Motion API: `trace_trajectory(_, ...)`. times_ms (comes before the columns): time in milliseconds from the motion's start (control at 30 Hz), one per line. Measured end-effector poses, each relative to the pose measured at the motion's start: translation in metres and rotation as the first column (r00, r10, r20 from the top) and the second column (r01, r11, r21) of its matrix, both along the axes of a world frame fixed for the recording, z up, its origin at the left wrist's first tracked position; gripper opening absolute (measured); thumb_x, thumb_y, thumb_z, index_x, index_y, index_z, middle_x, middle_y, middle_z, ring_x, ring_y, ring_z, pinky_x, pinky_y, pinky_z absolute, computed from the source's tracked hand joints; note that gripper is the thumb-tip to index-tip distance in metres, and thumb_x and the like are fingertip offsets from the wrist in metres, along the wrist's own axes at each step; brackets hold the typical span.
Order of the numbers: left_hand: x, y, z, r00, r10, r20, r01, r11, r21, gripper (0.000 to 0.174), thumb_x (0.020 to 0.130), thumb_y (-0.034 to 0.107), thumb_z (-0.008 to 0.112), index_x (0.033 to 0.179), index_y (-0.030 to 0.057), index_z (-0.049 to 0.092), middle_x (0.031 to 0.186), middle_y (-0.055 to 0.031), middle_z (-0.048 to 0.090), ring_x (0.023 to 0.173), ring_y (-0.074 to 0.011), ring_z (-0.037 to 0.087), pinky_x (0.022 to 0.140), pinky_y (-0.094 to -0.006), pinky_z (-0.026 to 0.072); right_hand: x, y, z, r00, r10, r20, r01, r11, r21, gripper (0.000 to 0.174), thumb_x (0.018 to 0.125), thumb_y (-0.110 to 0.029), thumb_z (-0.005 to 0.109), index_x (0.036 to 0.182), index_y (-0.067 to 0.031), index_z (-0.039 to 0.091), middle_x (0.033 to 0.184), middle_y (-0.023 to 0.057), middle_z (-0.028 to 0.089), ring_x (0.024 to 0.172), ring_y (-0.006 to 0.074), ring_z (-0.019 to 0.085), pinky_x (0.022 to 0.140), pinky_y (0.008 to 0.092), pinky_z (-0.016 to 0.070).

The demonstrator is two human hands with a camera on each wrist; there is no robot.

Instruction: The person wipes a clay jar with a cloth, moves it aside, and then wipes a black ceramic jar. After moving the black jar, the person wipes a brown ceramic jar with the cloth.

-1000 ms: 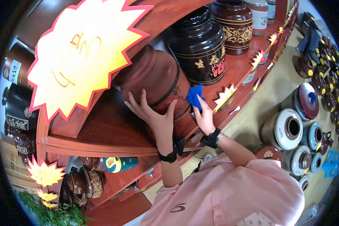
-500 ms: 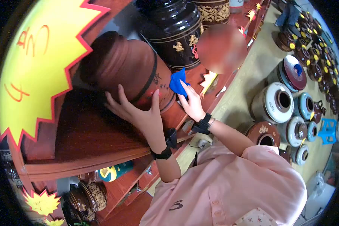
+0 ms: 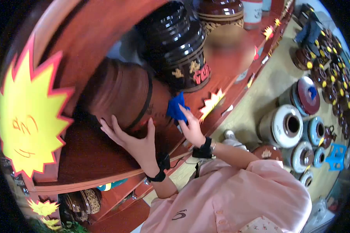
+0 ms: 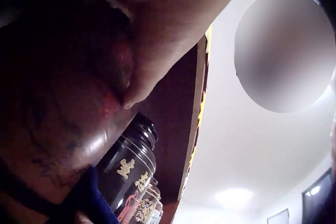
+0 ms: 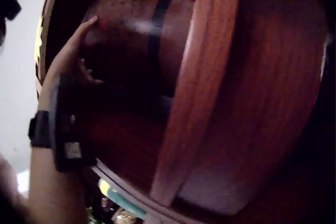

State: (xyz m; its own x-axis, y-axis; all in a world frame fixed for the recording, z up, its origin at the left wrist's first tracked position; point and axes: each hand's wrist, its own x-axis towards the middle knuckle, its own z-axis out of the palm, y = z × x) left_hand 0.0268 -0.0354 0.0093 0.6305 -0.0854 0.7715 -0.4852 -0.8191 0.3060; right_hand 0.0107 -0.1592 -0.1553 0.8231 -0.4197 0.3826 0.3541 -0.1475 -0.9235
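A large reddish-brown jar [image 3: 120, 91] with a dark band and small painted marks stands on the wooden shelf. My left hand [image 3: 134, 145] lies against its near side, fingers spread and fairly straight, thumb apart. In the left wrist view the thumb [image 4: 149, 71] rests along the jar's surface beside a red mark. My right hand [image 3: 192, 130] pinches a crumpled blue cloth [image 3: 177, 108] at the jar's lower end, by the shelf's front edge. The right wrist view shows the banded jar [image 5: 134, 29] with the left hand's thumb [image 5: 86, 27] on it.
A glossy black jar [image 3: 182, 58] with gold characters stands right beside the brown one. Starburst price signs [image 3: 35, 112] line the shelf edge [image 3: 97, 180]. Pale pots [image 3: 282, 126] and a blue stool [image 3: 335, 157] are on the floor at right. More jars stand on the lower shelf.
The head view has shifted, so the jar and both hands appear farther left and the large price sign smaller. The left hand stays on the jar, and the right keeps the cloth at its lower end.
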Motion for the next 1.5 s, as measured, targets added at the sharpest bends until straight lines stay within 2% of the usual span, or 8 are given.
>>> trace_trajectory(100, -0.005, -0.014, 0.006, 0.998, 0.060, -0.035, -0.062, 0.997, -0.037, 0.097, 0.064, 0.017, 0.083, 0.144, 0.0094, 0.030, 0.155, -0.0213, 0.014, 0.143, -0.0422, 0.013, 0.114, -0.0557, 0.0173, -0.001, -0.012, 0.000, 0.989, 0.145, -0.009, -0.144, 0.984, 0.108, 0.057, 0.084, 0.002, 0.053, 0.139, -0.0026, 0.042, 0.133, 0.0234, 0.049, 0.124, 0.0349, 0.049, 0.104, 0.0362, 0.0367)
trace_trajectory(133, -0.007, -0.018, 0.006, 0.996, 0.077, -0.044, -0.079, 0.995, -0.057, 0.098, 0.063, 0.015, 0.083, 0.145, 0.0096, 0.029, 0.155, -0.0212, 0.014, 0.143, -0.0420, 0.014, 0.114, -0.0551, 0.0179, -0.002, -0.016, 0.005, 0.986, 0.159, -0.042, -0.154, 0.984, 0.092, 0.050, 0.090, 0.003, 0.052, 0.139, -0.0030, 0.043, 0.126, 0.0160, 0.054, 0.113, 0.0210, 0.052, 0.099, 0.0299, 0.0382)
trace_trajectory(700, -0.010, -0.059, 0.005, 0.948, 0.306, -0.087, -0.317, 0.934, -0.164, 0.104, 0.068, 0.019, 0.081, 0.149, 0.0064, 0.018, 0.156, -0.0229, 0.008, 0.144, -0.0397, 0.012, 0.115, -0.0510, 0.0162, 0.003, -0.057, 0.014, 0.829, 0.555, -0.070, -0.524, 0.813, 0.254, 0.054, 0.089, -0.001, 0.049, 0.142, -0.0039, 0.039, 0.138, 0.0240, 0.045, 0.127, 0.0327, 0.046, 0.105, 0.0361, 0.0353)
trace_trajectory(800, -0.009, -0.060, 0.005, 0.945, 0.316, -0.079, -0.325, 0.935, -0.144, 0.103, 0.070, 0.020, 0.081, 0.150, 0.0062, 0.017, 0.156, -0.0233, 0.008, 0.144, -0.0399, 0.012, 0.116, -0.0506, 0.0163, -0.002, -0.077, 0.031, 0.857, 0.515, 0.020, -0.515, 0.855, 0.053, 0.058, 0.084, 0.001, 0.049, 0.141, -0.0038, 0.040, 0.137, 0.0252, 0.045, 0.126, 0.0362, 0.047, 0.105, 0.0370, 0.0363)
trace_trajectory(833, -0.011, -0.063, 0.007, 0.943, 0.318, -0.097, -0.330, 0.933, -0.144, 0.101, 0.073, 0.022, 0.079, 0.150, 0.0057, 0.016, 0.156, -0.0235, 0.007, 0.144, -0.0399, 0.011, 0.115, -0.0506, 0.0166, -0.004, -0.083, 0.037, 0.894, 0.442, 0.080, -0.437, 0.897, -0.068, 0.057, 0.081, 0.003, 0.047, 0.138, -0.0013, 0.044, 0.130, 0.0213, 0.052, 0.115, 0.0267, 0.055, 0.096, 0.0318, 0.0424)
trace_trajectory(1067, -0.032, -0.075, 0.019, 0.929, 0.365, -0.060, -0.369, 0.919, -0.140, 0.082, 0.079, 0.017, 0.074, 0.145, 0.0009, 0.029, 0.152, -0.0222, 0.025, 0.143, -0.0370, 0.020, 0.116, -0.0471, 0.0169, -0.031, -0.128, 0.073, 0.907, 0.421, 0.024, -0.420, 0.900, 0.117, 0.056, 0.080, 0.002, 0.048, 0.136, 0.0017, 0.044, 0.126, 0.0226, 0.054, 0.117, 0.0302, 0.054, 0.101, 0.0354, 0.0389)
trace_trajectory(1300, -0.024, -0.131, 0.032, 0.988, -0.150, 0.029, 0.153, 0.966, -0.207, 0.073, 0.074, 0.009, 0.072, 0.138, -0.0041, 0.039, 0.141, -0.0209, 0.043, 0.132, -0.0353, 0.039, 0.111, -0.0430, 0.0279, -0.003, -0.164, 0.112, 0.979, 0.012, 0.203, -0.043, 0.988, 0.151, 0.045, 0.091, -0.003, 0.047, 0.135, 0.0052, 0.043, 0.127, 0.0139, 0.056, 0.111, 0.0213, 0.055, 0.099, 0.0327, 0.0407)
trace_trajectory(1500, 0.044, -0.156, 0.038, 0.974, -0.154, 0.165, 0.192, 0.948, -0.252, 0.081, 0.075, 0.022, 0.077, 0.137, -0.0085, 0.034, 0.134, -0.0257, 0.043, 0.128, -0.0384, 0.040, 0.110, -0.0423, 0.0289, 0.063, -0.208, 0.198, 0.882, 0.020, 0.470, 0.021, 0.996, -0.082, 0.038, 0.098, -0.007, 0.045, 0.134, 0.0044, 0.046, 0.131, 0.0122, 0.055, 0.117, 0.0187, 0.052, 0.102, 0.0308, 0.0384)
